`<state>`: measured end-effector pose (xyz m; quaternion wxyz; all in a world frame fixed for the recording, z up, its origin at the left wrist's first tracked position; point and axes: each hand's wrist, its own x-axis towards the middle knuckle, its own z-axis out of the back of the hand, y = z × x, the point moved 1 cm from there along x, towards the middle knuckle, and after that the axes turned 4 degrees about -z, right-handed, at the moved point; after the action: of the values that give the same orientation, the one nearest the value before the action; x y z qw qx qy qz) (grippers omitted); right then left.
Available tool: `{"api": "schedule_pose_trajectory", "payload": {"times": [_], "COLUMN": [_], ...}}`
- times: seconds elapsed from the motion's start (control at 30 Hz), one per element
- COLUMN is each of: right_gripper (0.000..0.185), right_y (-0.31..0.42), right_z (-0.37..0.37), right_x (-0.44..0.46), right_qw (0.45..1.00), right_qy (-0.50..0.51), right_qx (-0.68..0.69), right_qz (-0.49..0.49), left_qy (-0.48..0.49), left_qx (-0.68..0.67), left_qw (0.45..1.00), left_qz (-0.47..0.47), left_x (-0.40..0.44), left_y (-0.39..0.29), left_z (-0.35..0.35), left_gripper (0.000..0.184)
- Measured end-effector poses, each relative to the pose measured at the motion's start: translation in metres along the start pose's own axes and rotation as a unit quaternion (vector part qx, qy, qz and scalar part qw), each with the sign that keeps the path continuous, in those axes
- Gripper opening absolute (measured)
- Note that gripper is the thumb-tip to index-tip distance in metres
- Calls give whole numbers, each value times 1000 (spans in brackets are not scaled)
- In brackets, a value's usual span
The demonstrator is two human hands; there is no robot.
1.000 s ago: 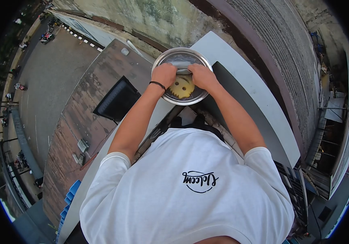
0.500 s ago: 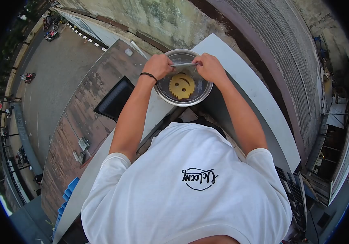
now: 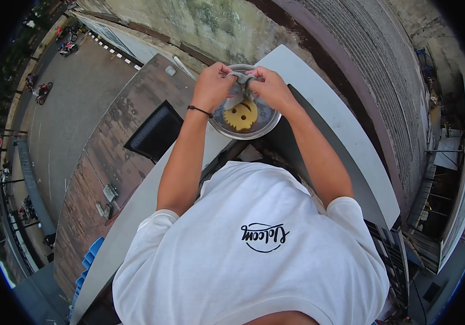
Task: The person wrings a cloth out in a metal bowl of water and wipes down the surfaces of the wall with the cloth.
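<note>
Over a round metal basin (image 3: pixel 227 133), my left hand (image 3: pixel 213 89) and my right hand (image 3: pixel 272 91) pinch a bunched grey cloth (image 3: pixel 237 98) between them. Both sets of fingers are closed on its upper edge, and the cloth sags in folds below. A yellow smiley-face sponge (image 3: pixel 240 116) with a scalloped edge is in the basin, nearest to me, its upper part partly covered by the cloth. The basin's inside looks wet. A dark band is around my left wrist.
The basin rests where two pale ledges (image 3: pixel 346 130) meet at a corner. A black panel (image 3: pixel 154 131) lies to the left on a worn brown roof (image 3: pixel 108 151). Far below is a paved road (image 3: pixel 81 86) with motorbikes. A stained wall (image 3: pixel 211 27) rises ahead.
My hands have come closer together. The cloth, stretched flat between them before, is now bunched and hangs lower over the sponge. A motorbike on the road has shifted.
</note>
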<state>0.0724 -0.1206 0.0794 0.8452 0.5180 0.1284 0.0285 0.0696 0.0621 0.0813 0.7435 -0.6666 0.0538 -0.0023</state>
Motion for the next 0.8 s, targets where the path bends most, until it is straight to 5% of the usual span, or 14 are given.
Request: {"api": "schedule_pose_trajectory", "payload": {"times": [0.1, 0.2, 0.33, 0.4, 0.5, 0.6, 0.73, 0.8], "right_gripper": [20, 39, 29, 26, 21, 19, 23, 40], "right_y": [11, 4, 18, 21, 9, -9, -45, -48], "right_z": [-14, -13, -3, -4, -2, -15, -37, -34], "right_x": [-7, -1, -9, -8, -13, -22, -27, -29], "right_qw": [986, 994, 990, 956, 936, 957, 930, 922], "right_qy": [-91, -104, -53, -28, -46, -109, -15, -46], "right_qx": [-121, 7, 123, 292, 347, 235, 291, 332], "right_qz": [72, 42, 37, 18, -24, -130, -223, -194], "left_qy": [-21, -18, -61, -9, 67, 108, 32, 15], "left_qx": [-34, 13, 135, 66, -256, -442, -507, -464], "left_qw": [999, 997, 957, 970, 962, 890, 861, 886], "left_qz": [-25, -77, -250, -234, -68, -34, -6, -8], "left_x": [1, -5, -11, -10, -11, -5, -10, -8], "left_y": [11, 5, 29, 40, 48, 72, 59, 60], "left_z": [-12, -7, -18, -23, -28, -30, -44, -44], "left_gripper": [26, 35, 41, 38, 27, 23, 22, 27]}}
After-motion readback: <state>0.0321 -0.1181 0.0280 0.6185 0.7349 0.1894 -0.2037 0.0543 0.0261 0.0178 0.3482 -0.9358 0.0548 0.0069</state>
